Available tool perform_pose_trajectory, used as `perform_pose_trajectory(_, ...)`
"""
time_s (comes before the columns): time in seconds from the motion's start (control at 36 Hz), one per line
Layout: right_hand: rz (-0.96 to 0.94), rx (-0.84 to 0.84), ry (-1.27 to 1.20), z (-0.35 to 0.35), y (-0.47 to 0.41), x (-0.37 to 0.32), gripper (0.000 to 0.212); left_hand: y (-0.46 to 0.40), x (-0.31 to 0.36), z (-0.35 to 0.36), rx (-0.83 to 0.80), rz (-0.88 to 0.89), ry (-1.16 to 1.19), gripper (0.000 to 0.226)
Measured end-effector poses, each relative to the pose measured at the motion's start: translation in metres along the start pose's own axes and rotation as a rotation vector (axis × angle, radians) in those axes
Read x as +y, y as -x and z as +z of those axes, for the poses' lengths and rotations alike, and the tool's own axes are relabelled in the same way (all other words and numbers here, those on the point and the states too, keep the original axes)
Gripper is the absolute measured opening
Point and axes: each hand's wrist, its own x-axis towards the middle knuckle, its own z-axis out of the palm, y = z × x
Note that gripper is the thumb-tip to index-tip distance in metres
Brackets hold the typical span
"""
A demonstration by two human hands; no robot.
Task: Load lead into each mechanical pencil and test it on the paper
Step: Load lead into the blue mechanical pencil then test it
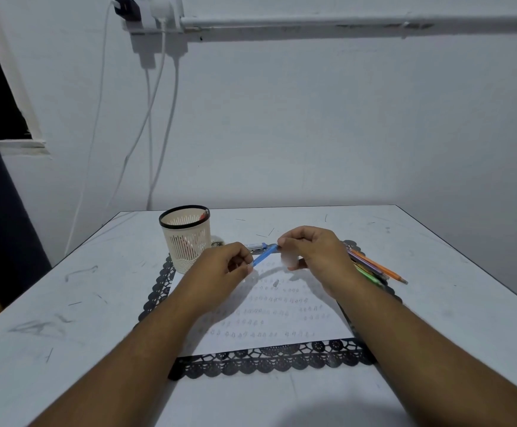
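Both hands meet above the far part of the paper [269, 315], each taking one end of a blue mechanical pencil [265, 255]; the left hand [223, 266] pinches the nearer, lower end between thumb and curled forefinger, and the right hand [312, 251] has its fingers curled over the farther, upper end, so the pencil slopes up from left to right between the two grips, clear of the sheet. A pale, blurred thing shows under the right hand's fingers; what it is cannot be told.

Below the grip lies the white paper, covered in rows of small pencilled loops, with one short dark mark just beneath the pencil; the sheet rests on a black lace-edged mat [269, 359] that shows on its near, left and right sides. Just beyond the grip, touching the mat's far edge, lies another pen-like barrel with a blue part [257, 245]; its kind is unclear. To the right of the right hand, partly hidden behind it, a bunch of coloured pencils [377, 268] lies fanned on the mat, orange, purple and green among them. To the left of the left hand, just beside it, a cream slotted pencil cup [186, 238] with a black rim stands upright on the mat's far left corner; something reddish shows inside. All of it sits on a scuffed white table [66, 318].
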Motion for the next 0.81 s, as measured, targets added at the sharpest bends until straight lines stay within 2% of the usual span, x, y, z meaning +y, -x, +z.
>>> perform_pose_trajectory(0.33, -0.081, -0.015, 0.088, -0.002, 0.002, 0.002, 0.008, -0.002, -0.003, 0.0, 0.032, -0.006, -0.018, 0.013)
perform_pose_trajectory(0.67, -0.158, 0.059, 0.254, -0.003, -0.003, 0.008, 0.013, -0.003, -0.006, 0.0, 0.045, -0.014, -0.01, 0.012)
perform_pose_trajectory(0.72, -0.136, 0.017, 0.303, -0.007, -0.005, 0.01, 0.013, -0.004, -0.007, 0.0, 0.05, -0.015, -0.015, 0.012)
perform_pose_trajectory(0.81, -0.064, -0.152, 0.468, -0.011, -0.004, 0.014, 0.009, -0.005, -0.008, 0.0, 0.057, -0.021, -0.03, 0.012)
